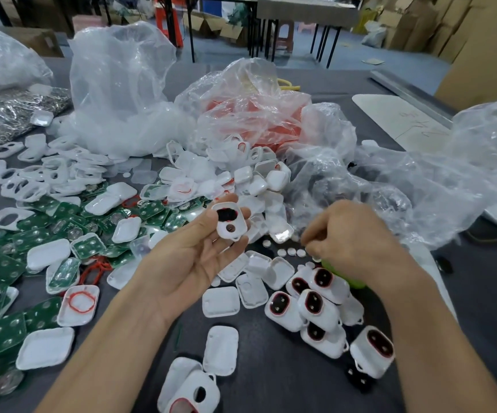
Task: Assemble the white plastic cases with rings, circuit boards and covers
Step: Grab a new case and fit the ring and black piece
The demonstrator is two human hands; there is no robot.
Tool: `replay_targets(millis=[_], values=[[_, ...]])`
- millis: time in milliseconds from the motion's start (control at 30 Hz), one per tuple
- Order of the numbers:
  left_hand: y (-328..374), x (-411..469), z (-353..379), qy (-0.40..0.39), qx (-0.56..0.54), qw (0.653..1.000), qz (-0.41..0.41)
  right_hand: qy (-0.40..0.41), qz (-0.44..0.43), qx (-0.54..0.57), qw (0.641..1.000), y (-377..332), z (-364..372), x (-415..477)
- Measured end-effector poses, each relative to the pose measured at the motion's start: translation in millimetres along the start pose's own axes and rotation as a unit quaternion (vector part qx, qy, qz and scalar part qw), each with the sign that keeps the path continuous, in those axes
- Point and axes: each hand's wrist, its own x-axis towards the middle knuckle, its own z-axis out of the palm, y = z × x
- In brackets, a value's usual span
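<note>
My left hand (199,257) holds a white plastic case (230,222) up between thumb and fingers; the case shows a black insert and a round hole. My right hand (351,242) hangs palm down over a row of small white discs (291,251) on the table, fingertips pinched together at the discs. Whether it holds one I cannot tell. Assembled white cases with red rings and dark windows (315,305) lie just below my right hand. Green circuit boards (35,236) spread across the left. Loose red rings (98,268) and white covers (220,302) lie between.
Crumpled clear plastic bags (122,84) stand behind the parts, one with red contents (253,120). A bag of metal rings (11,114) sits far left. White frames with cut-outs (32,180) pile at left. A green object (348,278) lies under my right wrist. Dark grey tabletop (271,377).
</note>
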Motion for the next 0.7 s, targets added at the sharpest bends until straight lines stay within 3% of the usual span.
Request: replay_targets(millis=[67, 367, 600, 700], values=[[-1, 1, 1, -0.011, 0.009, 1.000, -0.009, -0.038, 0.022, -0.054, 0.998, 1, 5, 0], [-2, 1, 0, -0.043, 0.032, 0.999, -0.006, 0.005, 0.033, -0.119, 0.992, -12, 18, 1], [-2, 1, -1, -0.058, 0.029, 0.998, -0.003, 0.018, -0.002, -0.048, 0.999, -3, 27, 3], [-1, 0, -2, -0.072, 0.022, 0.997, 0.001, 0.093, -0.039, 0.047, 0.994, 1, 27, 2]])
